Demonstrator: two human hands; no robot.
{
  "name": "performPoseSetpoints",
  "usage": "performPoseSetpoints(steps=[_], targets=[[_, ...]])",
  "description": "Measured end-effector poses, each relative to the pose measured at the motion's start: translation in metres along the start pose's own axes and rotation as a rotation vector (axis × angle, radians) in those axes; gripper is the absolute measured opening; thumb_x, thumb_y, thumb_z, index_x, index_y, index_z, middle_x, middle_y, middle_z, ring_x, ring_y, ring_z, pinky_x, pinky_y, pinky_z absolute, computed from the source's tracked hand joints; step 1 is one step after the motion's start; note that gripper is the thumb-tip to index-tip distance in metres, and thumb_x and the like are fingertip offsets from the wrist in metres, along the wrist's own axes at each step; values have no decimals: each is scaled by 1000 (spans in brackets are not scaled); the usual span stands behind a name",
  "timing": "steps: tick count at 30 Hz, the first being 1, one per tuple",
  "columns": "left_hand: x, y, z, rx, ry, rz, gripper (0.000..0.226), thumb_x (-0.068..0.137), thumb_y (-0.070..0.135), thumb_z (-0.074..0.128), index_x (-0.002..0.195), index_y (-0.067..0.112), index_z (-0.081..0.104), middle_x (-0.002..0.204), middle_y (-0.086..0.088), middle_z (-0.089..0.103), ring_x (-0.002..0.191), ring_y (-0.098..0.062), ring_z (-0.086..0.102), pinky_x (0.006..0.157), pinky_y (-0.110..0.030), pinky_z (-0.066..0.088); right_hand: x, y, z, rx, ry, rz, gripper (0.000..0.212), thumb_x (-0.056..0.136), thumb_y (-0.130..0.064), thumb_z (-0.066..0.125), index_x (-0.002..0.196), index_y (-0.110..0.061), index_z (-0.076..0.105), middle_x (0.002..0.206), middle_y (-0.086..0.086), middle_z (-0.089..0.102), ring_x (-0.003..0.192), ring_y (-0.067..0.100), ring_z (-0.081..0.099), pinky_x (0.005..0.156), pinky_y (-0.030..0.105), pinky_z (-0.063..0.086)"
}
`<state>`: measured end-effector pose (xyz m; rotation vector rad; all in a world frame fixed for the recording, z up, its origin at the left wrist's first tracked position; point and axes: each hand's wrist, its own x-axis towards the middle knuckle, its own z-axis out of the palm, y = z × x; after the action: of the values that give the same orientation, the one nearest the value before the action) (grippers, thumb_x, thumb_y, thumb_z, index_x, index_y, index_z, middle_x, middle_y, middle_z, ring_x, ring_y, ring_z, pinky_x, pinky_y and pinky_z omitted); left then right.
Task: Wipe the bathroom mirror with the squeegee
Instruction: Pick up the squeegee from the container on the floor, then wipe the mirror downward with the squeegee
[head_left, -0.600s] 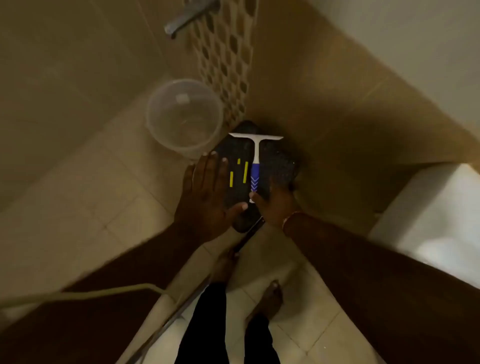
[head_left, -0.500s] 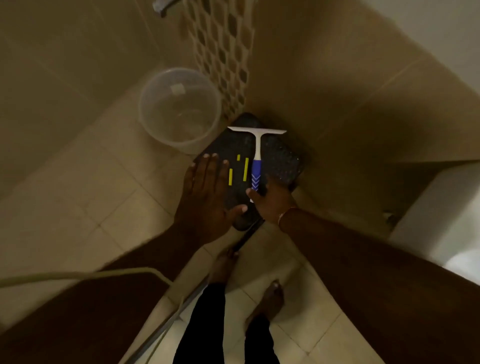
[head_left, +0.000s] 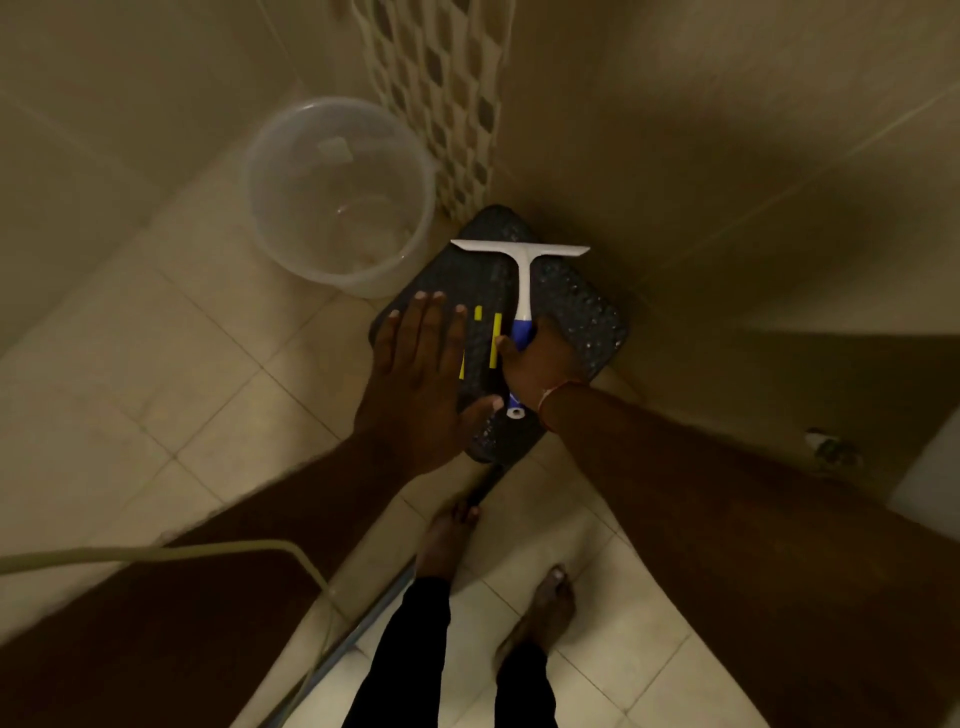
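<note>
Squeegee (head_left: 524, 280) sits on the dark panel (head_left: 582, 317), probably the mirror, with its blade across the panel's far edge and its handle running back toward you. Your right hand (head_left: 540, 369) grips the blue handle. Your left hand (head_left: 415, 374) presses flat on the panel's left side, fingers straight.

The right hand (head_left: 540, 364) wraps the blue grip of the white T-shaped plastic squeegee (head_left: 523, 280) and hides its middle; only the grip's top and ring end show. The flat left hand (head_left: 415, 384) covers the left part of the dark speckled rounded panel (head_left: 576, 312). Both forearms and the black-clad legs (head_left: 410, 654) run out at the bottom edge. The white fixture (head_left: 930, 467) is cut by the right edge. A small dark object (head_left: 831, 447) beside it is too blurred to identify.
</note>
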<state>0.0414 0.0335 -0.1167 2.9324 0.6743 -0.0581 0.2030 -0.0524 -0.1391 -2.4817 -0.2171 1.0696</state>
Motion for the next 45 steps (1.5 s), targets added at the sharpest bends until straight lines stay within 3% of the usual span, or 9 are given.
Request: performPoseSetpoints(steps=[11,14,18,21,24,30,35,40,45], targets=[[11,-7,-16,-5,-21,-5,111,106,87,38,181,7,20,188,-24,17,176,-43,14,141,-64,13,-21,-9,-7,279,27,-10,38,111,-28,60,145,-13,52,139,17,66,128,36,66,106,46,52],[11,-7,-37,17,29,-11,111,107,87,37,180,5,21,188,-26,19,176,-44,16,141,-64,14,-39,-16,-22,368,56,-91,35,111,-42,59,129,-12,58,116,12,70,105,28,70,92,40,53],[10,-6,-86,27,147,27,110,108,86,35,178,2,27,185,-29,26,174,-47,23,140,-66,20,-81,-32,-53,394,164,-184,29,114,-43,52,109,-15,57,93,2,62,81,19,57,74,27,33],[10,-2,-142,16,245,48,109,109,85,33,178,0,29,185,-29,27,174,-47,24,138,-67,25,-121,-49,-84,455,254,-226,35,113,-44,54,107,-9,61,97,10,66,90,29,62,81,31,39],[18,1,-203,29,341,87,108,109,84,35,178,1,29,186,-27,26,174,-46,24,137,-68,26,-160,-72,-122,504,318,-262,35,111,-49,56,97,-17,59,85,0,65,83,26,64,82,37,46],[50,22,-357,51,538,160,107,109,82,36,177,1,30,185,-26,27,173,-47,26,137,-68,27,-263,-131,-232,630,427,-518,24,112,-42,55,93,-27,54,71,-17,61,63,3,55,61,18,43],[72,60,-495,50,716,278,111,107,87,38,179,3,27,188,-23,22,176,-44,20,137,-67,25,-344,-174,-323,689,600,-650,32,109,-51,54,94,-23,53,70,-5,55,63,8,52,66,34,49],[79,113,-623,31,895,409,113,106,87,41,179,3,25,189,-21,18,177,-41,16,138,-67,24,-428,-208,-419,730,771,-814,32,108,-54,52,96,-24,55,69,-8,54,62,6,49,61,20,45],[71,166,-727,10,1025,515,114,106,89,32,182,6,12,191,-19,7,179,-39,8,140,-67,18,-513,-225,-498,752,970,-954,26,112,-47,55,100,-24,58,71,-1,56,63,7,49,62,23,44]])
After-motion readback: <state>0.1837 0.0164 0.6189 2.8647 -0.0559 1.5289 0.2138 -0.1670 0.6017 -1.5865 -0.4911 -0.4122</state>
